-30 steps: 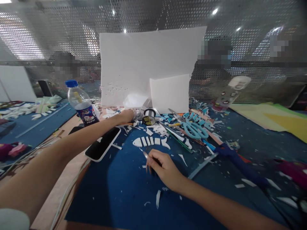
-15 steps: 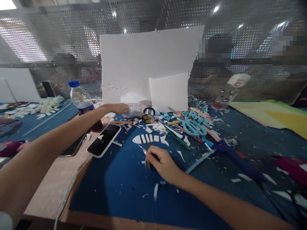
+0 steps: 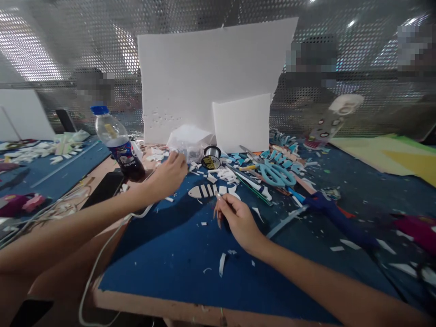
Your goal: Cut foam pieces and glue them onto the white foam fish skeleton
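Observation:
Several white pieces form a fish (image 3: 204,191) on the blue mat, with a pointed head at left, narrow strips in the middle and a curved tail at right. My right hand (image 3: 238,218) is just below the fish, thumb and forefinger pinched together at its middle strips; what they hold is too small to name. My left hand (image 3: 172,171) is above and left of the fish head, its fingers pressed together over something hidden. Behind it lies a clear plastic bag (image 3: 190,152), beside a spool of clear line (image 3: 211,157).
A soda bottle (image 3: 122,154) and a black phone (image 3: 104,188) are at left, with a white cable (image 3: 98,263) below. Blue scissors (image 3: 275,174), tools and scraps lie to the right. White boards (image 3: 211,77) stand behind. A blue glue gun (image 3: 337,222) lies at right.
My left hand has come back from the plastic bag toward me. My right hand has moved slightly up and right to the fish's middle. The white phone no longer shows.

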A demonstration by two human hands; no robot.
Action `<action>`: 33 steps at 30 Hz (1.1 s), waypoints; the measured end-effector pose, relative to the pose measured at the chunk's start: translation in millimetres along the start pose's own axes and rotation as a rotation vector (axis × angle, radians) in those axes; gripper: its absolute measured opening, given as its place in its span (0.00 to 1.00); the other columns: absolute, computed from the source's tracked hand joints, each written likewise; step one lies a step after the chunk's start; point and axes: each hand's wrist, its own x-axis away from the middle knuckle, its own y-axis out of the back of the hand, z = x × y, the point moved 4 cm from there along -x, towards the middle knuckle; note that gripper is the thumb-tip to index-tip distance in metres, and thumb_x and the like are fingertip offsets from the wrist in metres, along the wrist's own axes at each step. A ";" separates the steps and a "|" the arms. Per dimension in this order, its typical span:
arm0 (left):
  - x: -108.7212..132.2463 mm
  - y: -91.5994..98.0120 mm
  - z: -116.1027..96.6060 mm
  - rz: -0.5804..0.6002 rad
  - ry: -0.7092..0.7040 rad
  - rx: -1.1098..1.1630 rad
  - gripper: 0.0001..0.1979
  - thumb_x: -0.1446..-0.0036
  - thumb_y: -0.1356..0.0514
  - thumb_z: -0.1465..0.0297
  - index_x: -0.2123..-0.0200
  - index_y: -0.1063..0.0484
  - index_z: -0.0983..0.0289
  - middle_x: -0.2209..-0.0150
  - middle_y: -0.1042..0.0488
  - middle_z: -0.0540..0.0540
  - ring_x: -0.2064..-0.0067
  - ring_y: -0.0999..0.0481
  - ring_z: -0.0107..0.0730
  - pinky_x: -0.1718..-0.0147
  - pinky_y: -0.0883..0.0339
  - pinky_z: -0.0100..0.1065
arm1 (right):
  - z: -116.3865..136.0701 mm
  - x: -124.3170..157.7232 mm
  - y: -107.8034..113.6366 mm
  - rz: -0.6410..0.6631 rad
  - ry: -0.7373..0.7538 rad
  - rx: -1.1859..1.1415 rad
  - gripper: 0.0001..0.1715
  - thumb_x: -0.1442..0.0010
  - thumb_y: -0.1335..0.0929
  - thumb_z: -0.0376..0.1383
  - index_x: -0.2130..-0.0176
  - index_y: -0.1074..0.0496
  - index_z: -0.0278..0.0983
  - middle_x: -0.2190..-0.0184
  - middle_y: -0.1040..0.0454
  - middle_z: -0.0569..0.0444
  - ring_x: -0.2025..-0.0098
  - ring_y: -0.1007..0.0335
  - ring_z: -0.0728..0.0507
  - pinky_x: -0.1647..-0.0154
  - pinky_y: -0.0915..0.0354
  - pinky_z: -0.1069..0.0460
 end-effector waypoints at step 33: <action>41.9 -12.9 -52.1 -0.255 0.076 0.679 0.10 0.40 0.47 0.72 0.75 0.37 0.65 0.69 0.35 0.53 0.67 0.38 0.30 0.69 0.39 0.33 | -7.5 3.8 2.3 0.016 -0.080 0.062 0.20 0.38 0.40 0.44 0.77 0.39 0.39 0.86 0.40 0.62 0.90 0.51 0.56 0.91 0.53 0.58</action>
